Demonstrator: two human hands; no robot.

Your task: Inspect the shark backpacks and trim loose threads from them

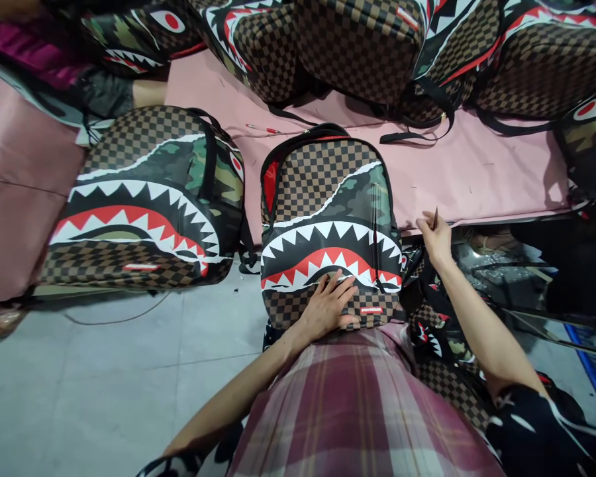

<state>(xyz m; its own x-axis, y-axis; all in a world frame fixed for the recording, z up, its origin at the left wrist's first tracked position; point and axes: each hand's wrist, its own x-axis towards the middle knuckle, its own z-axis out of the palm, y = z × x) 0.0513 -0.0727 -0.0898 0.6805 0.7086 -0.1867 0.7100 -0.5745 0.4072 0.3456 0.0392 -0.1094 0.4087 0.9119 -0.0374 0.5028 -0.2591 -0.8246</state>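
A backpack (331,192) with brown-and-black checks, camouflage patches and a printed shark mouth leans in front of me, top toward the pink table. Its upper left side gapes, showing red lining. My left hand (328,306) lies on its lower front with fingers spread, near a small red label (371,310). Off to the right of the bag, my right hand (434,238) is closed by the table edge. From its fingers sticks a thin, dark pointed tool (436,217), whose kind I cannot make out. A similar backpack (144,212) sits to the left.
Several more patterned backpacks (357,46) line the far side of the pink table (447,172), their black straps trailing over it. A red-and-white pen (263,129) lies there. More bags (451,391) are piled low at my right. Someone's arm (146,93) shows at upper left.
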